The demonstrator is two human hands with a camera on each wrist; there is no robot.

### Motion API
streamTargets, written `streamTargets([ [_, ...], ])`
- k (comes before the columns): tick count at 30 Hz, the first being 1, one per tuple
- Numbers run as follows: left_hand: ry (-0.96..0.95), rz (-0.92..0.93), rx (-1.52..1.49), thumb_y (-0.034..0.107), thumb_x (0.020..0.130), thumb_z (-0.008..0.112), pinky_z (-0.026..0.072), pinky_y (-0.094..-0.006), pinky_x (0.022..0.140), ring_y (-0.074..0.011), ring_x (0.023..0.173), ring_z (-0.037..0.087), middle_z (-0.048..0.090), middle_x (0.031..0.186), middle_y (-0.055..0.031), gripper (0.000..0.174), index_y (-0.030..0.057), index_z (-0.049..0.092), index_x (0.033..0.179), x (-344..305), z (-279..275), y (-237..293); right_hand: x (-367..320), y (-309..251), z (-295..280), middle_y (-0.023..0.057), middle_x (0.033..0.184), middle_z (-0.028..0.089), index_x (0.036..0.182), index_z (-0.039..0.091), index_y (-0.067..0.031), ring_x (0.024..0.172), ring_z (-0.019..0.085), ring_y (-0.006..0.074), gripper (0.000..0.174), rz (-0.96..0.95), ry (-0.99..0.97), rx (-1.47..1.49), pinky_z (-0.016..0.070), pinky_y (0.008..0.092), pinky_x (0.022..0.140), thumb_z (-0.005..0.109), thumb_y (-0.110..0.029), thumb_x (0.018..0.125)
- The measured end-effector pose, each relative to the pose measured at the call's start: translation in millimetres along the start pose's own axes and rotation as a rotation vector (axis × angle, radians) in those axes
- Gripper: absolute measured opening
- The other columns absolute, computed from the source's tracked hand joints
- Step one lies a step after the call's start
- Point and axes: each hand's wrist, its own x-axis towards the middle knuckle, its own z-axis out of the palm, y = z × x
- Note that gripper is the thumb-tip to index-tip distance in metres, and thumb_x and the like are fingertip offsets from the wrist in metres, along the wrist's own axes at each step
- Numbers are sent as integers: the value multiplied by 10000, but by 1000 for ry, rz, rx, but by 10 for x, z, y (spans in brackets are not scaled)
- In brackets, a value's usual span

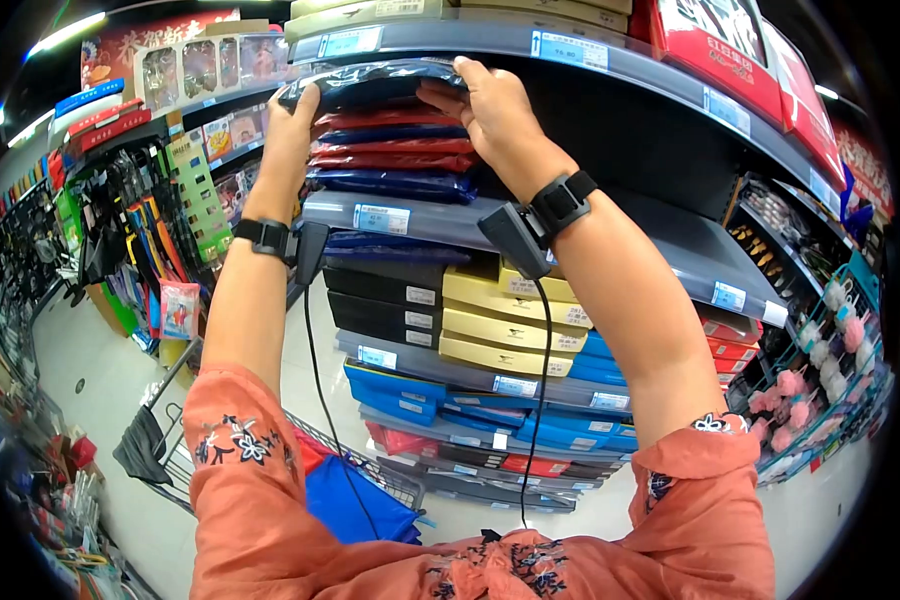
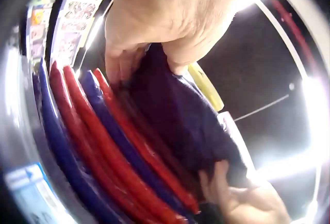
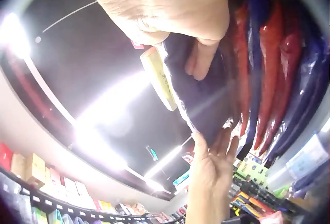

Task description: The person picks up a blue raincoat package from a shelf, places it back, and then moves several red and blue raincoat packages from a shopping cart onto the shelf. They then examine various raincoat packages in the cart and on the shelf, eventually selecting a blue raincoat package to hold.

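A dark navy package in clear plastic (image 1: 385,84) is held level above a stack of red and blue packages (image 1: 400,150). My left hand (image 1: 288,145) grips its left end, thumb on top. At the right end my right hand (image 1: 500,115) pinches it, fingers underneath. The left wrist view has the dark package (image 2: 175,110) beside the red and blue packages (image 2: 98,131), left hand (image 2: 165,18) at the near end, right hand (image 2: 247,201) at the far one. In the right wrist view both hands, right (image 3: 170,7) and left (image 3: 209,177), hold the package (image 3: 201,95).
The stack lies on a grey shelf (image 1: 440,222) with price labels. Another shelf edge (image 1: 630,65) runs above the hands, with red boxes (image 1: 715,55) on it. Black and yellow boxes (image 1: 510,325) fill the shelf below. A cart (image 1: 175,450) stands at the lower left.
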Motion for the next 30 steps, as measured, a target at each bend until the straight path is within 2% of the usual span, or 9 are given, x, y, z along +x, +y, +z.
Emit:
streamTargets([
  [3, 87, 55, 413, 416, 944, 645, 495, -301, 830, -210, 1059, 597, 616, 1147, -160, 645, -47, 402, 1321, 100, -8, 20, -6, 25, -44, 290, 1141, 568, 1097, 442, 175, 968, 693, 349, 414, -22, -22, -32, 582, 346, 824, 574, -189, 949],
  [6, 139, 119, 473, 475, 933, 629, 478, -326, 838, -234, 1023, 604, 617, 1171, -173, 683, -68, 432, 1298, 326, -25, -197, -73, -57, -91, 250, 1167, 574, 1162, 460, 119, 1082, 640, 338, 417, 1, -40, -131, 553, 405, 959, 563, -244, 984],
  [9, 138, 88, 496, 485, 927, 628, 467, -379, 901, -305, 986, 621, 632, 1138, -215, 697, -94, 453, 1271, 525, 10, -388, -62, -58, -127, 261, 1115, 601, 1202, 425, 136, 950, 690, 325, 548, -13, -35, -333, 611, 360, 784, 605, -322, 962],
  [12, 94, -178, 610, 526, 909, 629, 449, -420, 954, -391, 1036, 624, 638, 1111, -288, 748, -116, 471, 1257, 805, 47, -532, -8, -114, -180, 274, 1046, 626, 1298, 364, 151, 791, 715, 315, 694, 15, -23, -746, 612, 336, 607, 623, -387, 945],
  [13, 140, 27, 656, 573, 901, 609, 451, -458, 964, -476, 1108, 595, 615, 1141, -358, 785, -121, 484, 1247, 897, 36, -742, 6, -83, -209, 221, 935, 663, 1392, 363, 98, 665, 701, 252, 730, -14, -21, -812, 576, 300, 525, 609, -429, 950],
  [16, 165, 68, 697, 603, 900, 586, 449, -481, 977, -504, 1162, 559, 584, 1189, -383, 807, -113, 481, 1257, 1258, -12, -1145, -58, -144, -166, 199, 809, 670, 1233, 530, 128, 592, 680, 211, 617, -149, -16, -973, 558, 317, 561, 590, -420, 955],
  [20, 156, -30, 786, 657, 879, 566, 434, -488, 1008, -490, 1194, 542, 578, 1226, -361, 863, -92, 471, 1298, 1228, 48, -1088, 40, -70, -241, 139, 740, 694, 1228, 632, -13, 538, 649, 242, 450, -254, -44, -1126, 538, 356, 612, 545, -371, 968],
  [23, 155, -83, 932, 679, 868, 557, 432, -491, 1013, -473, 1209, 539, 579, 1246, -342, 872, -63, 476, 1317, 1130, 154, -892, 243, -61, -308, 102, 698, 692, 1300, 583, 8, 513, 624, 145, 444, -182, -45, -1229, 511, 265, 518, 538, -300, 984],
  [30, 52, -68, 959, 675, 867, 555, 419, -474, 1026, -473, 1203, 542, 569, 1243, -362, 886, -115, 505, 1265, 952, 166, -701, 132, -217, -243, 141, 822, 727, 1457, 405, 0, 587, 663, 189, 571, 107, 26, -1156, 521, 287, 515, 527, -295, 983],
])
